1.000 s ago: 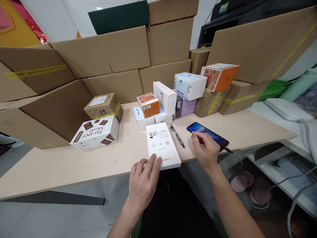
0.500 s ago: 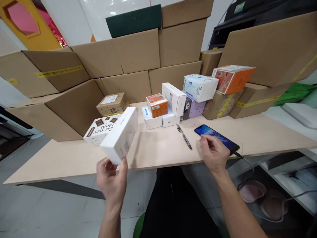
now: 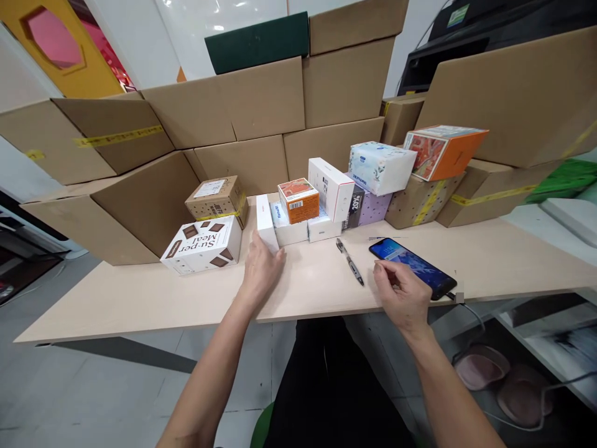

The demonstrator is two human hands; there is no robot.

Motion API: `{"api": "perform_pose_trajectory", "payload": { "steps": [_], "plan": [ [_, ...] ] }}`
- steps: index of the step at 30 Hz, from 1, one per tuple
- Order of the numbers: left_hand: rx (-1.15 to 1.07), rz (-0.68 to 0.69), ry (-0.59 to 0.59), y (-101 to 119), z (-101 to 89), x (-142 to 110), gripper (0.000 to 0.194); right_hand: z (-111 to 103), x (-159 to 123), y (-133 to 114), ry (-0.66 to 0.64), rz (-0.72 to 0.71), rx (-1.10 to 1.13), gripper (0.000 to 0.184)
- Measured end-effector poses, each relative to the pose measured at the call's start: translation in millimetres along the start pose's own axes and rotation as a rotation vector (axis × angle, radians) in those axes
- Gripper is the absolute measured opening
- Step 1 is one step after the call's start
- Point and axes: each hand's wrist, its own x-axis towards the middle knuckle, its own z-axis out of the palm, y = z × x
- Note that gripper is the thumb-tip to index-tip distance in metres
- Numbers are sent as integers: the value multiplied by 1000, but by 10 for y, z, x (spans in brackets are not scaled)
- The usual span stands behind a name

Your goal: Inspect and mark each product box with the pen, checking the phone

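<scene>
My left hand grips the near end of a narrow white box, thumb on its right and fingers on its left. The box stands on edge on the table, against the left side of a white and light-blue tissue pack. An orange box sits on that pack and a neighbouring one. My right hand rests by the table's front edge with curled fingers and nothing visible in them. It partly covers a lit phone with a cable plugged in. A pen lies to its left.
A white "Su-per Meal" box and a brown carton stand on the left. Right of the orange box are a white box, a tissue pack and a larger orange box. Cardboard cartons wall the table's back.
My left hand has carried the white box away and to the right, from in front of the "Su-per Meal" box, and stood it beside the tissue pack. My right hand stays nearly still.
</scene>
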Motion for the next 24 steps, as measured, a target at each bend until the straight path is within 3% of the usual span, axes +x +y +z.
{"api": "perform_pose_trajectory", "payload": {
  "steps": [3, 6, 8, 10, 11, 13, 15, 18, 21, 24],
  "plan": [
    [16, 50, -43, -20, 1, 19, 73, 1, -9, 8, 2, -9, -2, 12],
    [108, 103, -56, -129, -167, -52, 68, -4, -9, 7, -5, 2, -10, 13],
    [264, 76, 104, -259, -357, -87, 61, -7, -8, 5, -12, 6, -11, 13],
    [388, -27, 327, -434, -565, -68, 64, -6, -9, 4, -13, 3, -7, 13],
    [417, -74, 380, -537, -662, -36, 67, -4, -10, 5, -11, 2, -6, 13],
    [427, -157, 325, -761, -820, 61, 70, 1, -14, 7, -6, 6, -10, 13],
    [387, -252, 173, -981, -922, 166, 67, 6, -18, 9, -5, 15, -10, 13],
    [366, -149, 61, -1214, -991, 238, 54, 9, -23, 6, -9, 13, -6, 13],
    [386, -45, 99, -1282, -1023, 119, 48, 12, -24, 7, 3, 6, -2, 13],
    [412, -28, 183, -1237, -1063, -181, 49, 12, -22, 30, 0, 1, 4, 12]
  ]
}}
